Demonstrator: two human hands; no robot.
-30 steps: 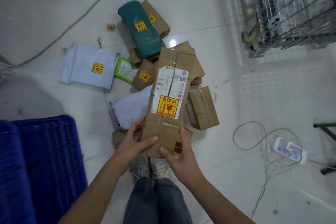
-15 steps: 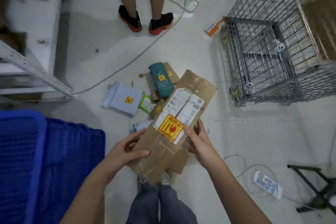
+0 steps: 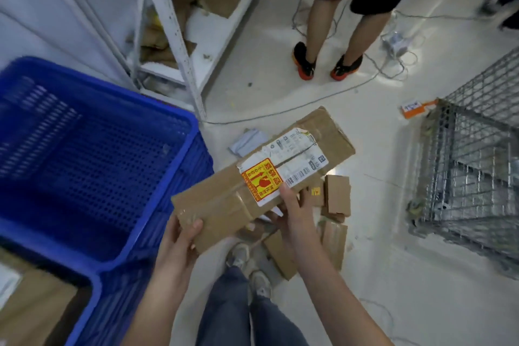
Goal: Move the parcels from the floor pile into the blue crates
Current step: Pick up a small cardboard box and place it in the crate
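Head view: long brown cardboard parcel (image 3: 261,177) with a white shipping label and a yellow-and-red fragile sticker, held in the air at centre, tilted from 7 toward 2 o'clock, just beside the rim of the perforated blue plastic crate (image 3: 92,166) at 9 o'clock. Left hand (image 3: 179,244) gripping the near end, thumb curled on top; right hand (image 3: 295,211) gripping the long edge by the sticker, fingers underneath. Small brown cardboard boxes (image 3: 335,205) on the white floor at 4 o'clock; grey wire cage (image 3: 471,177) at 3 o'clock.
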